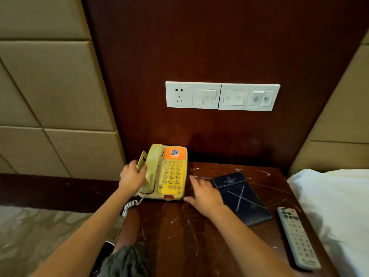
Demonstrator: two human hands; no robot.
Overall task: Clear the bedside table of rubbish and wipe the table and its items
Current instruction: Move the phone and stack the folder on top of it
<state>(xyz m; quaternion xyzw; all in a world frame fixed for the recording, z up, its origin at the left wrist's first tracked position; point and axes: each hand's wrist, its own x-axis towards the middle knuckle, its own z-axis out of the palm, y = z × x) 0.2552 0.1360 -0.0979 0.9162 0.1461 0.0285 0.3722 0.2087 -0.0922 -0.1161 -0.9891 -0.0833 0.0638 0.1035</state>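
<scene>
The left hand grips the handset of the yellowish plastic telephone at the scratched dark wooden table corner; the right hand, fingers spread open, rests just beside its base.

Telephone: QR code on an orange label at 12 o'clock of its keypad; keypad digits partly legible, 1, 2, 4, 0. Dark folder, at 3 o'clock of the telephone: small gold logo line on top flap, unreadable. Wall switch panel: two round icons on rightmost switch, captions unreadable. Remote control: button markings too blurred.
</scene>
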